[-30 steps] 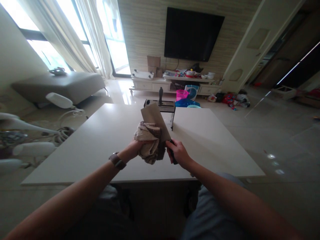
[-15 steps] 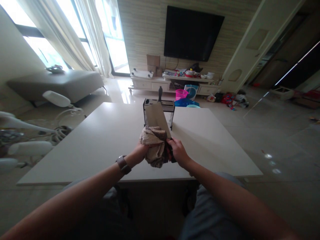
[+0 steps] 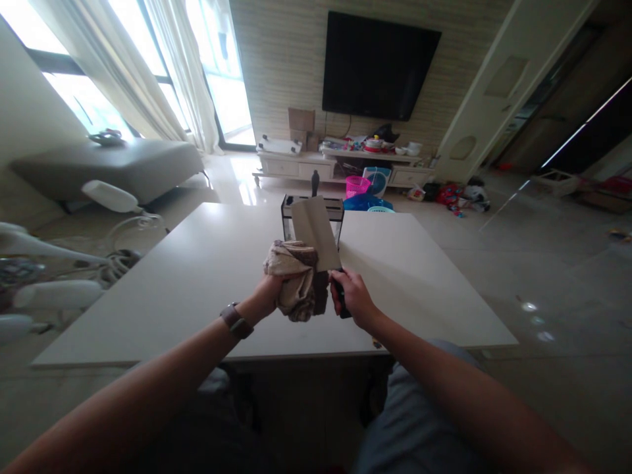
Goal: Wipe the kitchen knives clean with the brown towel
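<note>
Head view, the only feed I have. Right hand (image 3: pixel 349 294) is clamped round the black handle of a broad, flat, grey metal cleaver (image 3: pixel 316 230). Cleaver is up in the air over the white, smooth, rectangular tabletop (image 3: pixel 207 270), blade pointing away from the body and leaning left. Handle lines up with the blade's right side, so I'd judge the left long side is the sharp one, facing the other hand. Grip looks like it sits right up by the heel, probably for control of blade angle.

Left hand (image 3: pixel 267 294) is closed on a crumpled, beige-and-brown fabric cloth (image 3: pixel 291 266), fingers mostly buried in it. Bunched that way, I'd say it pads the fingers from the edge. Cloth overlaps the blade's lower left in my line of sight; can't tell if they touch.

Behind the blade, toward the far side of the tabletop: a black-framed, box-like stand (image 3: pixel 336 207) with an upright black handle (image 3: pixel 315 184) showing above it. Looks parked there to leave the near area for both hands. Blade hides much of its front, so contents unclear. Brown-strapped watch (image 3: pixel 237 320) on the left wrist, apart from the blade.
</note>
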{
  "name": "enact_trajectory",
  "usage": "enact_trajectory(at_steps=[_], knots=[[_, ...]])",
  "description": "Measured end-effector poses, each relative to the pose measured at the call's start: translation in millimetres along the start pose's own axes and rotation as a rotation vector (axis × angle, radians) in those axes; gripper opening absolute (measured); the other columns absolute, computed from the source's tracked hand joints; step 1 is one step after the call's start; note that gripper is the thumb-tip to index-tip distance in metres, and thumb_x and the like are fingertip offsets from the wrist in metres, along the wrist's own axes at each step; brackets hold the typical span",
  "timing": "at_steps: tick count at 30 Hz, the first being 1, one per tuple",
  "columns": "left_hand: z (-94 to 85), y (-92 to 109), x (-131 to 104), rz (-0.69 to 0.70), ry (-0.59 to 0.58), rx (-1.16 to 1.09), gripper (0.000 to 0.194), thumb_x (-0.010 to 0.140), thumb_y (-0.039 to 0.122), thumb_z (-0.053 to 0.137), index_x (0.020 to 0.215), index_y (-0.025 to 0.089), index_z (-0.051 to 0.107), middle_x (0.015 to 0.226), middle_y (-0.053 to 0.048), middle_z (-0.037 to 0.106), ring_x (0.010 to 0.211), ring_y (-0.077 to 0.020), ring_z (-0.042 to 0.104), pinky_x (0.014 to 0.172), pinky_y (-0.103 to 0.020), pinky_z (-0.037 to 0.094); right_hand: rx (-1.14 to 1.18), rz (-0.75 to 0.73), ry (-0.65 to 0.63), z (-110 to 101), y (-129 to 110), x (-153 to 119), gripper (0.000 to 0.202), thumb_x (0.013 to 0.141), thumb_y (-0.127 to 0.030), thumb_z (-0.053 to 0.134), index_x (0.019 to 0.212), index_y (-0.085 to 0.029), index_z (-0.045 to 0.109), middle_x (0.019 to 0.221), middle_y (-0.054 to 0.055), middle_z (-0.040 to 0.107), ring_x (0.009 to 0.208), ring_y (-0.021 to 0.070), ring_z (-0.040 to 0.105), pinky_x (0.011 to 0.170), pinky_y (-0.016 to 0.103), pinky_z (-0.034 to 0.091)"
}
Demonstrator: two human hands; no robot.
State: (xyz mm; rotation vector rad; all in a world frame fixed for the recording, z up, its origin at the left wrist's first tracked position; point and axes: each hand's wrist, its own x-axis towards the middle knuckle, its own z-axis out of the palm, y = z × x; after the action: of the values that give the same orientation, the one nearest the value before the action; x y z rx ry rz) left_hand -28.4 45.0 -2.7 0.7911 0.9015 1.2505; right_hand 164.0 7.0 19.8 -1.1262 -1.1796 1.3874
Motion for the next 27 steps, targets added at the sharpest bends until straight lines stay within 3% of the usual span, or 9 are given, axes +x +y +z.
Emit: enact_trajectory(at_steps=[4,12,19,27], knots=[[-6.6,5,6,-0.013,0.027,-0.037,0.078,0.059,0.017,0.093,0.132,0.021,0.065,0.114,-0.009,0.078,0.094,-0.0304,0.076,0.087,-0.043,0.063,0.061,0.039,0.011,-4,-2,-1,0.027,0.08,-0.048,0.06,0.081,-0.023,0.05,0.048,-0.011,0.049,0.03,0.0084,0.04,0.027,0.021,0.035],[2.7,1,-7,-0.161,-0.088,-0.056,0.043,0.066,0.017,0.09,0.106,0.015,0.074,0.102,-0.01,0.08,0.089,-0.0293,0.076,0.082,-0.039,0.063,0.009,0.041,-0.061,1,10,0,0.027,0.083,-0.047,0.061,0.077,-0.023,0.05,0.047,-0.01,0.049,0.029,0.009,0.042,0.026,0.022,0.034],[8.7,-2,-12,-0.141,-0.021,-0.024,0.055,0.059,0.014,0.092,0.111,0.019,0.074,0.103,-0.01,0.08,0.088,-0.0298,0.076,0.08,-0.04,0.063,-0.089,-0.003,-0.113,2,15,1,0.025,0.083,-0.043,0.062,0.075,-0.023,0.049,0.046,-0.01,0.049,0.028,0.0096,0.043,0.025,0.022,0.034],[13.5,10,-17,-0.03,0.001,0.116,0.069,0.055,0.019,0.094,0.119,0.019,0.071,0.115,-0.012,0.078,0.113,-0.0394,0.07,0.102,-0.054,0.055,-0.129,-0.032,-0.125,0,10,0,0.026,0.084,-0.045,0.061,0.076,-0.023,0.049,0.044,-0.01,0.05,0.027,0.0094,0.044,0.026,0.02,0.031]])
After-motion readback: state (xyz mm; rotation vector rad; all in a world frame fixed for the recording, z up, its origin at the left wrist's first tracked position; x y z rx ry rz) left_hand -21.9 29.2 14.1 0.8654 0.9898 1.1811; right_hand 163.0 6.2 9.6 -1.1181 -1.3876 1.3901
